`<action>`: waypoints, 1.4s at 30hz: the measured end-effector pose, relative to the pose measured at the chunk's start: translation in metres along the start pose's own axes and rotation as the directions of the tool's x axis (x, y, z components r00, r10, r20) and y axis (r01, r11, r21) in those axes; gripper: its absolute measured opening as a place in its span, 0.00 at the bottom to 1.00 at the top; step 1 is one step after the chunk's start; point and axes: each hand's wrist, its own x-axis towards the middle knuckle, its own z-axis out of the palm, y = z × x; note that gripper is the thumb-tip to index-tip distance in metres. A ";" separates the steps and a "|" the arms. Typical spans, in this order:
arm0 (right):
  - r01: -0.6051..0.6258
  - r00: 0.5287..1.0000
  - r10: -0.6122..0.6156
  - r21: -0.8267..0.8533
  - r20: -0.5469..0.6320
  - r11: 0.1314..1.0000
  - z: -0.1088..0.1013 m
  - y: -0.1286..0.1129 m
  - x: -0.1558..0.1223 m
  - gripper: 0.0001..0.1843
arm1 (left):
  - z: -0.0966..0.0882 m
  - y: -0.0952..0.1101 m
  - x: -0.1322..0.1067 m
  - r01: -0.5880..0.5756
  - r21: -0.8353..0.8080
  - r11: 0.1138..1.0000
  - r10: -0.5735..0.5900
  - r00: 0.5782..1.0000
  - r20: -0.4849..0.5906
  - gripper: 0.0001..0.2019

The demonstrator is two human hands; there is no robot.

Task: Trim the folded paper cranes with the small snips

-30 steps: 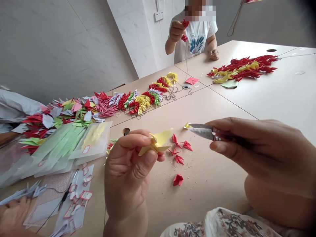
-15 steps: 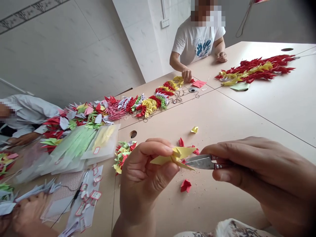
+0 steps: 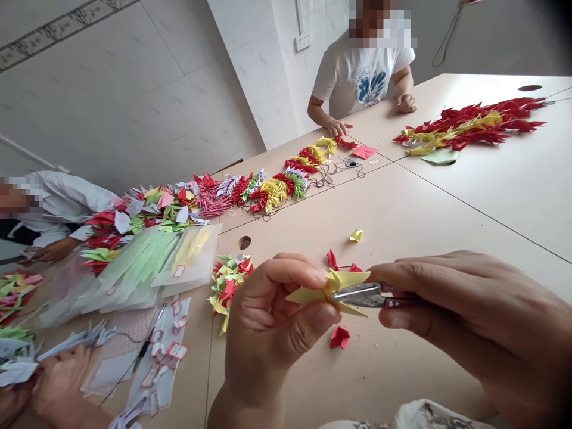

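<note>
My left hand [image 3: 286,316] pinches a yellow folded-paper crane [image 3: 308,294] between thumb and fingers, its pointed wings spread. My right hand [image 3: 465,322] is closed around small scissors [image 3: 364,294] with short metal blades and dark reddish handles, mostly hidden by the fingers. The blade tips reach into the folds at the middle of the crane. Below my hands a red folded-paper piece [image 3: 340,337] lies on the table among tiny paper bits. Beyond the crane are more red paper pieces [image 3: 331,260] and a small yellow one [image 3: 356,235].
A pile of coloured paper cranes [image 3: 227,286] lies by my left wrist. Clear plastic bags [image 3: 192,256] and paper labels [image 3: 177,350] are farther left. Strung cranes [image 3: 473,125] stretch at the back right. A co-worker [image 3: 364,77] sits across the table; others work at the left.
The scissor blades have moved left into the crane's folds and now show a gap between them. The co-worker's hand across the table has let go of a red paper piece and opened.
</note>
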 end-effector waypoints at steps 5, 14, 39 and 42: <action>0.019 1.000 -0.019 0.037 0.004 0.999 0.000 -0.001 0.000 0.12 | -0.002 -0.002 0.002 -0.061 0.078 0.995 0.061 0.998 0.007 0.13; -0.142 0.987 0.146 0.063 -0.065 0.988 -0.005 0.000 -0.007 0.13 | 0.000 -0.005 0.000 -0.098 0.107 0.989 0.104 0.993 -0.050 0.10; -0.068 0.997 0.067 -0.037 -0.033 0.997 0.011 -0.010 -0.013 0.12 | 0.005 -0.006 -0.006 -0.300 0.386 0.872 0.333 0.943 -0.020 0.15; -0.072 0.997 0.071 -0.007 -0.021 0.997 0.010 -0.010 -0.012 0.13 | 0.004 -0.006 -0.005 -0.298 0.396 0.868 0.330 0.944 -0.013 0.14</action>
